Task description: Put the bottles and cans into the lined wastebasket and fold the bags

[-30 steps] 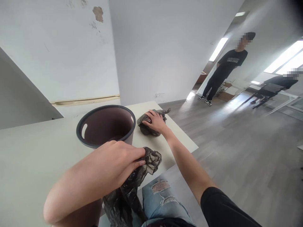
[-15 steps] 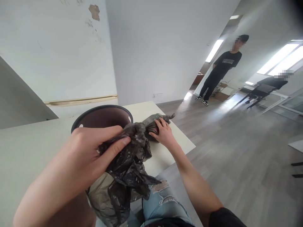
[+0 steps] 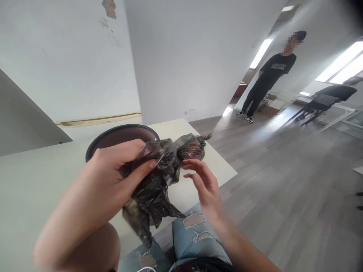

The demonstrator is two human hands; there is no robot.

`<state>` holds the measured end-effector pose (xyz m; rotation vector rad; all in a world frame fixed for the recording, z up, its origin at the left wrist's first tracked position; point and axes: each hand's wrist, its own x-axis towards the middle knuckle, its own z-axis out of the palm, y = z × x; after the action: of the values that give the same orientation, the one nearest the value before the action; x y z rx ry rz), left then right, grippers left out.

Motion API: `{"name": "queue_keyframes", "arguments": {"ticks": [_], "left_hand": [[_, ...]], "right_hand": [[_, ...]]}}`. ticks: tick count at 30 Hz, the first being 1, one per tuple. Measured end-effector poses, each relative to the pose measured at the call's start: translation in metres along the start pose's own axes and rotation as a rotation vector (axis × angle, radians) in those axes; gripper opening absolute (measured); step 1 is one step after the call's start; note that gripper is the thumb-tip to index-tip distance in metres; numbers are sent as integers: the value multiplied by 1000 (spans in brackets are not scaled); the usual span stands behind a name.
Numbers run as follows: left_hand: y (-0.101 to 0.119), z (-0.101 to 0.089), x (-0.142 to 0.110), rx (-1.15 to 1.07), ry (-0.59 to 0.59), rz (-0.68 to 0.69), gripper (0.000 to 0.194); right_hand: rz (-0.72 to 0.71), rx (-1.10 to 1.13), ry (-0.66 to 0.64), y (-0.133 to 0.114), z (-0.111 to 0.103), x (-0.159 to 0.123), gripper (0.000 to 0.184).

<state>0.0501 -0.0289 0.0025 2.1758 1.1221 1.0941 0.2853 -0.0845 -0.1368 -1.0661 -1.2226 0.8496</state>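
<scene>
My left hand (image 3: 127, 166) is closed on a crumpled black plastic bag (image 3: 159, 185), its thumb pressed over the film. Loose folds of the bag hang below my fingers, over my knees. Beyond it on the white table lies a knotted, filled black plastic bag (image 3: 191, 146), with something reddish showing through. Whether the two bags are joined is unclear. My right hand (image 3: 204, 181) is just below the filled bag, fingers apart and slightly curled, holding nothing. Behind my left hand stands a dark round bin (image 3: 124, 132), partly hidden by that hand.
The white table (image 3: 42, 181) ends at a corner on the right, with grey floor beyond. A wall (image 3: 170, 68) rises behind the table. A person in black (image 3: 272, 75) stands across the room, and a chair (image 3: 320, 104) with a seated person is farther right.
My right hand has let go of the filled bag and moved down toward me, its fingers now apart. My left hand still grips the loose bag, whose hanging folds have lifted and shifted right.
</scene>
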Motion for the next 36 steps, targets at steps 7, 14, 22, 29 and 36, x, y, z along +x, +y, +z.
{"name": "queue_keyframes", "arguments": {"ticks": [7, 14, 22, 29, 36], "left_hand": [[12, 49, 15, -139, 83, -34, 33], [11, 61, 18, -222, -31, -30, 52], [-1, 43, 21, -307, 108, -111, 49], [-8, 31, 22, -408, -172, -138, 45], [-4, 32, 24, -314, -197, -93, 44]], "right_hand": [[201, 229, -35, -14, 6, -18, 25], [338, 470, -43, -32, 18, -13, 31], [461, 421, 251, -35, -39, 7, 32], [373, 246, 393, -42, -107, 21, 36], [192, -482, 217, -46, -147, 6, 37]]}}
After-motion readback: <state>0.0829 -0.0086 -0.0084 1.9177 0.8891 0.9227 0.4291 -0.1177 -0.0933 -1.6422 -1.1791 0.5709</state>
